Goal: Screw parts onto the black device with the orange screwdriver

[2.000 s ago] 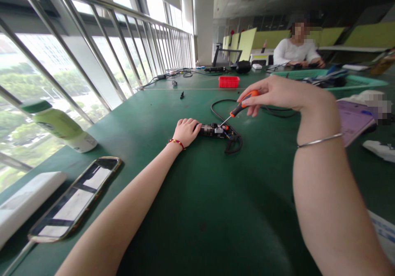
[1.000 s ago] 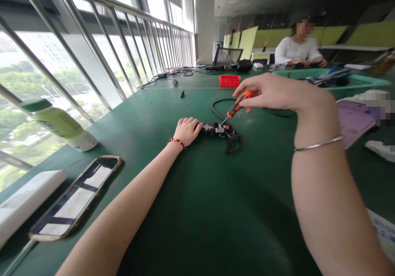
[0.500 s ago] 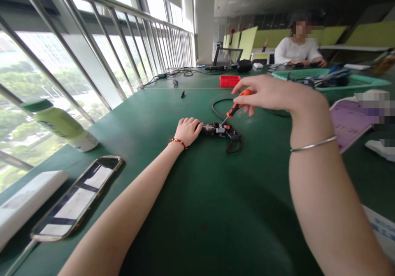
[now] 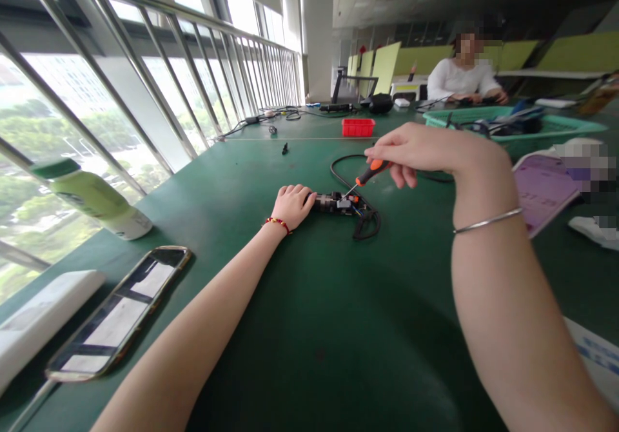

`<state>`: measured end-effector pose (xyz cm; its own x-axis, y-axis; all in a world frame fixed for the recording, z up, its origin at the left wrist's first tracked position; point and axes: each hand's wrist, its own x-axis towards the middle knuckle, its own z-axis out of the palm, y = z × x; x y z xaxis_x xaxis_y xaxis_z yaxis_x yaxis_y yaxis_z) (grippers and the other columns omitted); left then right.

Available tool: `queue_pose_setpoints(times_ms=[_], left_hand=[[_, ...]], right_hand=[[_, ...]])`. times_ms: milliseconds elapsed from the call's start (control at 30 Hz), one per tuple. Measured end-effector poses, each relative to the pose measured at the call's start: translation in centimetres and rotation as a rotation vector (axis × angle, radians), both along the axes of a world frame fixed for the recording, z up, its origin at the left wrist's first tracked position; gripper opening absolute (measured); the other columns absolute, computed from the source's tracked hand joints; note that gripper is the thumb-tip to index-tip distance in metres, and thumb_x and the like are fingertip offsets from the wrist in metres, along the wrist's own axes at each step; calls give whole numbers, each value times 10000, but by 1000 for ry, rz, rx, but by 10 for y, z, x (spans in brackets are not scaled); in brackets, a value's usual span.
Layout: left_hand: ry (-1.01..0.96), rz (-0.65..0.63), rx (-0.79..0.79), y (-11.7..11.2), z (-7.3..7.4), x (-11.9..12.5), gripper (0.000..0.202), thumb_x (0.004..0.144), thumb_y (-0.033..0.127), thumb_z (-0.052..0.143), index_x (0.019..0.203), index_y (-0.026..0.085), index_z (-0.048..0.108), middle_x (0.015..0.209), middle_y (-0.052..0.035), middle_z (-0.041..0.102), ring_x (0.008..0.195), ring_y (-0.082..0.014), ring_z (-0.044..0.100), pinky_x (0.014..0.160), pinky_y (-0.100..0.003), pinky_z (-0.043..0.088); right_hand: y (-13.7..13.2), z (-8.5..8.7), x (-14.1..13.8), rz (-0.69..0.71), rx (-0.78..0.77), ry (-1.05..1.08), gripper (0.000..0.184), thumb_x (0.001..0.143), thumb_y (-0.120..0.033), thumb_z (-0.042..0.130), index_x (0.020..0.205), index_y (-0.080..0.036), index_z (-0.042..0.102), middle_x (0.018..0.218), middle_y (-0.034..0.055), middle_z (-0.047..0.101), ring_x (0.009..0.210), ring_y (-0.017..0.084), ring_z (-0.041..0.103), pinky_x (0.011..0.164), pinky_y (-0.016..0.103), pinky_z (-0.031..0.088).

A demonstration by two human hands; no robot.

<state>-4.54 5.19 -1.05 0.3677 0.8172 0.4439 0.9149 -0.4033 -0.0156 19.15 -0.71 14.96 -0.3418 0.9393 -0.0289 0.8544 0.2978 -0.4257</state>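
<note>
On the green table lies a dark, cylindrical electric device (image 4: 327, 202) with its inner parts and coloured wires exposed at the right end. My left hand (image 4: 293, 205) is wrapped round its left end and holds it against the table. In my right hand (image 4: 403, 151) is a screwdriver (image 4: 371, 171) with an orange and black handle, gripped between thumb and fingers. Its shaft slants down to the left, and the tip meets the device's exposed end. A black cable (image 4: 368, 227) curls beside that end and loops behind it.
A red box (image 4: 358, 127) and a teal basket (image 4: 561, 125) of parts stand farther back. At the left are a bottle (image 4: 91, 200), a phone (image 4: 120, 313) and a white box (image 4: 43, 316). A person in white (image 4: 461, 78) sits across the table.
My right hand has shifted on the screwdriver handle: the fingers now cover its top end, and the handle leans lower to the right. My left hand and the device stay put.
</note>
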Motion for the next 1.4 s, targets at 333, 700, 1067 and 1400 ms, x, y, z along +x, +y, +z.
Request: queue_pose_setpoints(times_ms=[333, 700, 1067, 1400], left_hand=[[4, 4, -6, 0, 1, 0, 389, 940, 383, 248, 934, 200, 590, 927, -58, 606, 878, -204, 527, 859, -357, 346], [4, 10, -12, 1, 1, 1, 391, 942, 382, 250, 948, 195, 594, 928, -60, 603, 883, -202, 529, 863, -354, 346], [7, 2, -5, 1, 0, 0, 389, 940, 388, 251, 933, 202, 592, 935, -59, 603, 883, -203, 526, 858, -356, 349], [-4, -4, 3, 1, -1, -1, 394, 940, 390, 247, 933, 200, 593, 933, -60, 605, 882, -206, 526, 858, -361, 347]], right_hand=[[0, -1, -1, -31, 125, 17, 348, 823, -343, 524, 1138, -199, 497, 780, 32, 652, 617, 148, 595, 616, 282, 426], [-11, 7, -8, -18, 14, -107, 408, 870, -501, 389, 938, -160, 603, 555, 27, 604, 461, 127, 534, 563, 294, 404], [-10, 6, -6, 49, 78, -81, 370, 804, -463, 510, 1058, -218, 623, 711, 33, 636, 609, 161, 581, 616, 307, 406], [-8, 4, -9, 23, 145, -17, 412, 813, -469, 494, 1123, -211, 574, 720, 38, 631, 579, 149, 561, 591, 315, 407]])
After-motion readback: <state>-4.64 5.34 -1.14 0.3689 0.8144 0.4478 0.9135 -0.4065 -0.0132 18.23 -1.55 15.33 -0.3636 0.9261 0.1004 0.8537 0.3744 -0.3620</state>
